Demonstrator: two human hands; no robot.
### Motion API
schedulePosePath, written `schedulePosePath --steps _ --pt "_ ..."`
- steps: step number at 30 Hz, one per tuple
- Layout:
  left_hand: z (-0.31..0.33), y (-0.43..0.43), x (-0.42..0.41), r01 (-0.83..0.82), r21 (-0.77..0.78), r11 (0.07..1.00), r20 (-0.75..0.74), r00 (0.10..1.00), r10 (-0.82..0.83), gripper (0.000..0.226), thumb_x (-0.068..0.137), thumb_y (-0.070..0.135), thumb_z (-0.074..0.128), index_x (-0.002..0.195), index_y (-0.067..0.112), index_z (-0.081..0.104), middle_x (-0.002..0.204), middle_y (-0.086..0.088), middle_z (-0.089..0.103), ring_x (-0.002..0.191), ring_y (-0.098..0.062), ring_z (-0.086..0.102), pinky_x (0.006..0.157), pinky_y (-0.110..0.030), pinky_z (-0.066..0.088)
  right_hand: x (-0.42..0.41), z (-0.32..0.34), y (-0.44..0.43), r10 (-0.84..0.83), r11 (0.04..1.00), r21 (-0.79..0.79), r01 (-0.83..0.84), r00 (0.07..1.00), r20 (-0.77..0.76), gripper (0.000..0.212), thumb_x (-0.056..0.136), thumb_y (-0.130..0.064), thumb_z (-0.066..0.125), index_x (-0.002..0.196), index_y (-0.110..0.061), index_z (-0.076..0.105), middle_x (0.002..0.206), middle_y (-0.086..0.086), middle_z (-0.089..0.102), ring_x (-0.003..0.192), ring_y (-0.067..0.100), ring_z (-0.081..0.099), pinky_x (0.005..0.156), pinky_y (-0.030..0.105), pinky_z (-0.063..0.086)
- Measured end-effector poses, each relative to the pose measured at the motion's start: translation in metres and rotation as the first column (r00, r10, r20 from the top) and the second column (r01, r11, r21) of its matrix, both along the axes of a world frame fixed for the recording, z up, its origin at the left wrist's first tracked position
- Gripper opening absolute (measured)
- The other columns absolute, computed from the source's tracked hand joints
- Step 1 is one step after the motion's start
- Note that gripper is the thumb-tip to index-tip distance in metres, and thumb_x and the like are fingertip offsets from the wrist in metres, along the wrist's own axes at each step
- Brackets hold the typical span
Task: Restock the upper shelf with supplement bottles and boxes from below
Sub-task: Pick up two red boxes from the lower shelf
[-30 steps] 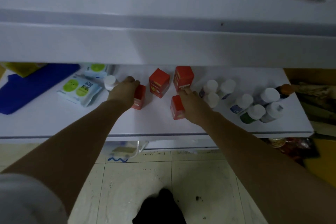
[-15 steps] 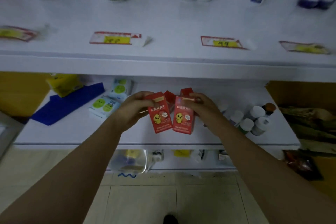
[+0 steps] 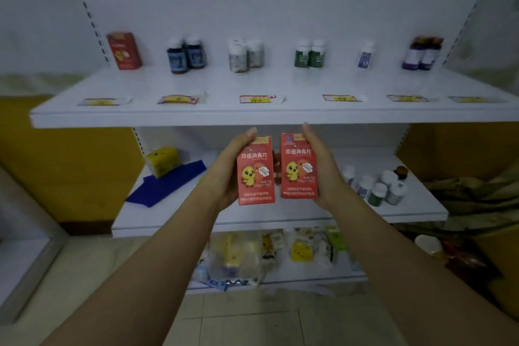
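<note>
My left hand (image 3: 224, 171) grips a red box with a yellow chick on it, the left red box (image 3: 255, 171). My right hand (image 3: 323, 168) grips a matching right red box (image 3: 298, 167). Both boxes stand upright side by side, just below the front edge of the upper shelf (image 3: 196, 118). On that shelf stand one red box (image 3: 124, 50) at the far left, then pairs of blue bottles (image 3: 186, 55), white bottles (image 3: 245, 55), green bottles (image 3: 309, 54), a single white bottle (image 3: 366, 55) and purple bottles (image 3: 421, 53).
The lower shelf (image 3: 365, 213) holds several small bottles (image 3: 376, 185) at the right, a yellow pack (image 3: 163, 160) and a blue sheet (image 3: 165, 182) at the left. Price tags (image 3: 257, 99) lie along the upper shelf's front. Bagged goods (image 3: 238, 255) fill the bottom shelf.
Both hands took a red box each from the lower shelf and lifted them up toward the upper shelf's edge. The view tilted up, showing the whole upper shelf.
</note>
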State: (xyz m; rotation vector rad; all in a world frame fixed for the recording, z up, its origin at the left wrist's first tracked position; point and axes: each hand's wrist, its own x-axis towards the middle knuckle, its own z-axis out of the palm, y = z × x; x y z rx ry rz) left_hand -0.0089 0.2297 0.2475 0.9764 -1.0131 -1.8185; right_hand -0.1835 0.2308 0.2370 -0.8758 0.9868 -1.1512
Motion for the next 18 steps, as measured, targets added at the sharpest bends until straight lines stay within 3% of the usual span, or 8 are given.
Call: schedulePosePath --steps 3,9,13,18 --pt "0.027 0.025 0.016 -0.044 -0.033 0.998 -0.031 0.999 0.043 0.048 0.079 0.057 0.056 0.092 0.013 0.067 0.081 -0.009 0.070 0.071 -0.023 0.066 0.073 -0.036 0.056 0.017 0.026 0.024 -0.020 0.999 -0.037 0.022 0.998 0.057 0.066 0.065 -0.067 0.063 0.096 -0.009 0.069 0.086 0.013 0.069 0.070 0.026 0.067 0.071 0.037 0.056" --pt "0.078 0.057 0.027 -0.081 -0.152 0.985 -0.099 0.993 0.067 0.075 0.085 0.072 0.025 0.083 0.010 0.066 0.065 -0.008 0.072 0.053 -0.019 0.069 0.050 -0.027 0.056 0.037 0.079 0.052 0.063 0.991 -0.124 -0.044 0.986 0.155 0.072 0.062 -0.074 0.053 0.094 -0.010 0.067 0.087 0.013 0.063 0.069 0.025 0.063 0.071 0.037 0.054" --pt "0.106 0.068 0.032 -0.202 -0.187 0.961 -0.154 0.973 0.174 0.071 0.086 0.070 0.032 0.085 0.008 0.066 0.063 -0.010 0.069 0.052 -0.020 0.067 0.050 -0.028 0.056 0.045 0.112 0.061 0.034 0.979 -0.204 -0.018 0.996 0.078 0.066 0.085 -0.069 0.038 0.092 -0.012 0.070 0.081 0.011 0.067 0.063 0.021 0.067 0.072 0.037 0.055" --pt "0.133 0.081 0.038 -0.232 -0.265 0.936 -0.157 0.968 0.196 0.064 0.089 0.066 0.033 0.086 0.012 0.067 0.064 -0.006 0.071 0.052 -0.018 0.067 0.049 -0.026 0.055 0.049 0.139 0.071 0.056 0.959 -0.280 -0.043 0.998 0.037 0.063 0.087 -0.067 0.036 0.094 -0.013 0.069 0.081 0.010 0.068 0.065 0.021 0.068 0.071 0.038 0.056"
